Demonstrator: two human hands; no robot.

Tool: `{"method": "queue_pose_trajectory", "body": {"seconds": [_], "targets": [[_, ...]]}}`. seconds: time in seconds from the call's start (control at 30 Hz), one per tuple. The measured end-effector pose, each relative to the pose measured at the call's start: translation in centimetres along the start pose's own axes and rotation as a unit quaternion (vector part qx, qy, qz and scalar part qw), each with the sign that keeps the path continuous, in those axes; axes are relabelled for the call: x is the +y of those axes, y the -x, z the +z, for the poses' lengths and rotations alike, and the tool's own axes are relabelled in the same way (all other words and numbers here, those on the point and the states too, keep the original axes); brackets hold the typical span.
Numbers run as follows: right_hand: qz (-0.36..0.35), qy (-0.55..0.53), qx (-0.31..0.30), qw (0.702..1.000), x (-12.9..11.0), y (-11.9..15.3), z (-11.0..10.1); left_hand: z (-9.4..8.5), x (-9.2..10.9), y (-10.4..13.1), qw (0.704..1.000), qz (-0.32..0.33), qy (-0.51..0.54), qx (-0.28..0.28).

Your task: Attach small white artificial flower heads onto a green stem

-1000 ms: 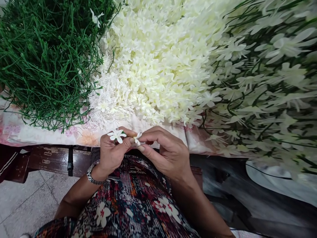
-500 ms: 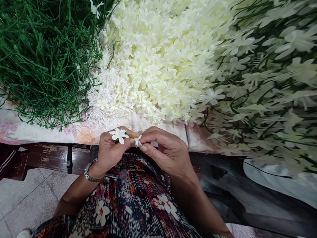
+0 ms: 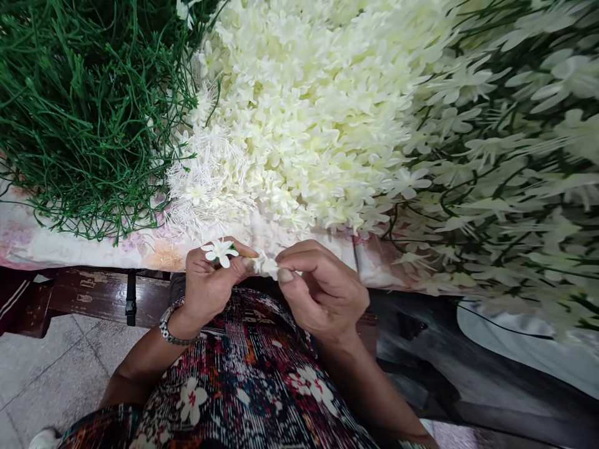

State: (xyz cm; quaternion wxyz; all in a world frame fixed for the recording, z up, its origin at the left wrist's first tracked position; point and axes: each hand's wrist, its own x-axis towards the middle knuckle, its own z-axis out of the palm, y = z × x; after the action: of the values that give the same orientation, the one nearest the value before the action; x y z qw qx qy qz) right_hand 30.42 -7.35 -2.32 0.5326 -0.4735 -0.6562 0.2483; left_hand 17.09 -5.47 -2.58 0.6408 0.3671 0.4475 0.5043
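Observation:
My left hand (image 3: 210,285), with a metal watch on the wrist, pinches a small white artificial flower (image 3: 218,251) on a green stem. My right hand (image 3: 318,288) pinches a second small white blossom (image 3: 266,265) between thumb and forefinger, right against the fingertips of my left hand. Both hands meet just below the table edge, over my lap in a patterned dress (image 3: 253,380).
A heap of loose cream petals (image 3: 309,112) fills the middle of the cloth-covered table (image 3: 56,240). Green wire stems (image 3: 79,106) pile at the left, white stamens (image 3: 206,181) beside them. Finished flower sprays (image 3: 505,156) lie at the right. A wooden frame (image 3: 93,296) runs below.
My right thumb and forefinger have closed tighter on the small blossom and pressed it against my left fingertips. The view has shifted slightly.

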Motion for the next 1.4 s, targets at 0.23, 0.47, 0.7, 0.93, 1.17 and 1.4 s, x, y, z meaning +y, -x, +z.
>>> {"method": "queue_pose_trajectory", "body": {"seconds": [0.23,0.47,0.7,0.93,1.17,1.4], "targets": [[-0.086,0.200,0.119,0.969,0.8,-2.0,-2.0,-0.1,0.4,0.1,0.997,-0.015,0.072,0.018],[-0.116,0.457,0.060,0.880,2.7,-4.7,-4.0,-0.1,1.1,-0.1,0.994,-0.054,0.090,0.037],[-0.101,0.391,0.048,0.914,2.3,-2.5,-4.2,-0.3,1.1,-0.3,0.993,-0.053,0.096,0.047],[-0.040,0.409,-0.113,0.905,2.1,-0.8,-2.9,0.2,1.3,-0.4,0.986,-0.080,0.140,0.029],[-0.043,0.324,-0.067,0.943,1.8,-0.5,-2.3,-0.3,1.3,-0.5,0.973,-0.120,0.197,0.007],[-0.066,0.134,-0.100,0.984,-2.1,-1.1,-1.2,-0.3,1.0,-0.2,0.979,-0.105,0.172,-0.007]]}}
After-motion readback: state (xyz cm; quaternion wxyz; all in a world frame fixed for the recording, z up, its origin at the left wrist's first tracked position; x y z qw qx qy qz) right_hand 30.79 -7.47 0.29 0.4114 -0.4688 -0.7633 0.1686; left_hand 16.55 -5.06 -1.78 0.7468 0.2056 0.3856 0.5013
